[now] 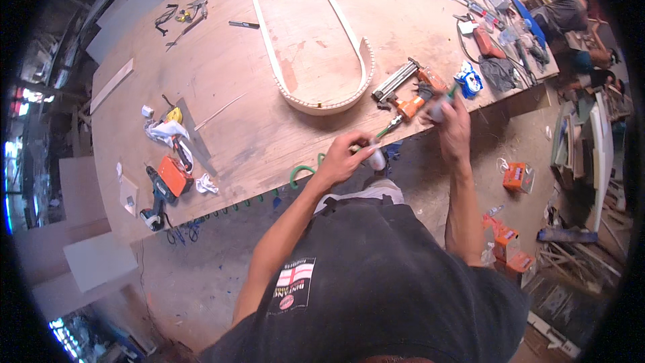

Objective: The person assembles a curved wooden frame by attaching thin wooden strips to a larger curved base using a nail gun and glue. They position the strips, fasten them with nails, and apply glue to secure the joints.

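My left hand is at the table's front edge, its fingers closed around a small whitish bottle-like object. Farther right, my right hand is raised and closed on a blurred white object with a green tip, whose kind I cannot make out. Between and beyond the hands, an orange and silver nail gun lies on the wooden tabletop, with a green air hose along the edge. Behind it stands a U-shaped pale wood strip, its bend cut with many notches.
At the left lie a cordless drill, an orange box and crumpled white cloth. A marker lies farther back. Tools and bags crowd the far right, near a blue-and-white packet. Orange boxes sit on the floor; other people are beyond.
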